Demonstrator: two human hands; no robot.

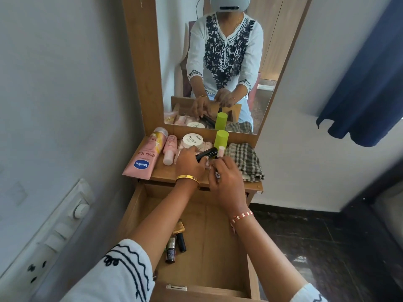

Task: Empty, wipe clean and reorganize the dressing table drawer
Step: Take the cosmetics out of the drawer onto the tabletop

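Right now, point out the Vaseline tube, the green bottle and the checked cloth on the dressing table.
Vaseline tube (142, 163): head view, on the blue logo near its flat end.
Green bottle (221, 139): head view, on its upright side, below the top.
Checked cloth (245, 161): head view, on the middle of the folded fabric.

The drawer (209, 232) at lower centre and the tabletop (165, 171) above it look like matt, smooth wood; the checked cloth (244, 160) at centre right is soft woven fabric; the pink tube (144, 158) is glossy plastic; the bangle (187, 178) shines like metal
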